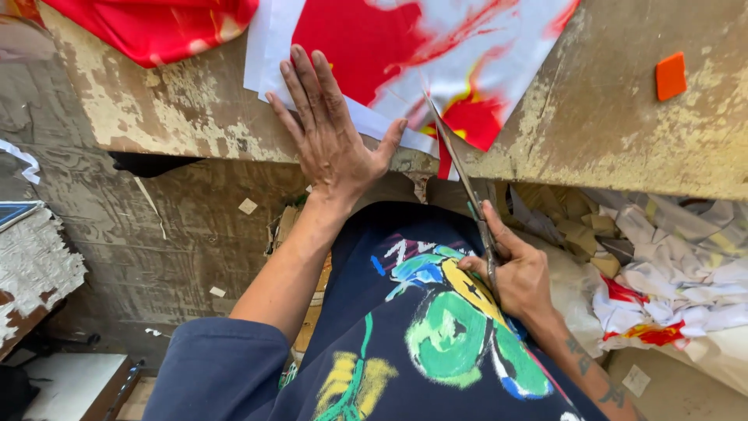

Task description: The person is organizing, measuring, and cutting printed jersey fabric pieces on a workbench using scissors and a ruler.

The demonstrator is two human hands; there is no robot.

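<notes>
Just right of the frame's centre, the handles of a pair of scissors (467,183) are being held in the closed grip of the right hand (518,273), with the long blades being pointed up and to the left, toward the upper middle of the frame. The blade tips are being laid against the lower edge of a printed sheet (436,47), red and white with yellow streaks, which is being spread over the worn, paint-flaked surface (608,117) across the top of the picture. At the upper centre, the left hand (331,129) is being pressed flat on the sheet's white border, its grip wide open, fingers splayed and the thumb being stretched toward the blades. A small orange block (670,76) is being kept on the surface at the upper right, well apart from the hands. Below the surface edge, at the right of the frame, a heap of cut scraps (670,265) in white, red and tan is being piled.
</notes>
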